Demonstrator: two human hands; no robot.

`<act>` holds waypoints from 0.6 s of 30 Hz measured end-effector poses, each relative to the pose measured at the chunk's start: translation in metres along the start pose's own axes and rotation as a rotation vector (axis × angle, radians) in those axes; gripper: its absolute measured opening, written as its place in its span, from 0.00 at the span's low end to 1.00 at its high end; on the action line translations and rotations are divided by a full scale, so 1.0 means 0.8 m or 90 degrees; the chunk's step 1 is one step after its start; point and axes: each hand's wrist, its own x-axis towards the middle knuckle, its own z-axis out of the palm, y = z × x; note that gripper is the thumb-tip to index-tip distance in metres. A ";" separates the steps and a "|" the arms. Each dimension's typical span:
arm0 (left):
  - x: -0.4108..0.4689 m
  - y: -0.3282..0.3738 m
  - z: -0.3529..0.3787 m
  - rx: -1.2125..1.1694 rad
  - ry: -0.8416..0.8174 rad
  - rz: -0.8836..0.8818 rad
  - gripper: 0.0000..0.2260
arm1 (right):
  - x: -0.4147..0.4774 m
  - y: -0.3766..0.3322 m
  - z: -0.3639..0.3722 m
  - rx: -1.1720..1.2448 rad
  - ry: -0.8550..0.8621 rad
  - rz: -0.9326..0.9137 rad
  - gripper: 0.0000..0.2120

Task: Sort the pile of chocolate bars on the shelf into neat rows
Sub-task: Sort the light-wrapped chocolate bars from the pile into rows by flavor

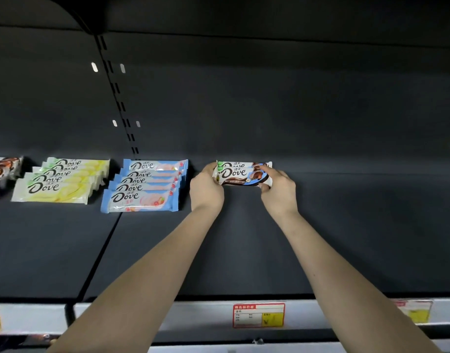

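Head view showed both hands clasping the ends of a brown-and-white Dove bar [241,175] near the back of the dark shelf [346,238]. The left hand [206,191] pinched its left end, and the right hand [278,191] pinched its right end, thumb under the wrapper's lower corner. That bar sat on or just above a second bar of the same kind [244,164], whose top edge showed just behind it; whether the two touched could not be told. To the left, apart from the hands, a row of blue-wrapped bars [145,187] lay overlapping front to back. Further left lay a similar row of yellow-wrapped bars [63,182], and at the far left edge some brown-patterned bars [2,171], partly cut off. Along the shelf's front rail hung a red-bordered price tag [259,315].
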 end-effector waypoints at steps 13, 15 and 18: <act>0.000 0.002 0.002 -0.129 0.044 -0.021 0.17 | -0.007 0.001 0.005 -0.013 0.044 -0.053 0.26; -0.002 0.005 0.001 -0.145 0.067 -0.011 0.17 | -0.011 -0.004 0.005 -0.046 0.070 -0.109 0.25; -0.008 0.009 -0.005 -0.149 0.066 0.043 0.18 | -0.018 -0.013 0.004 -0.145 0.060 -0.215 0.23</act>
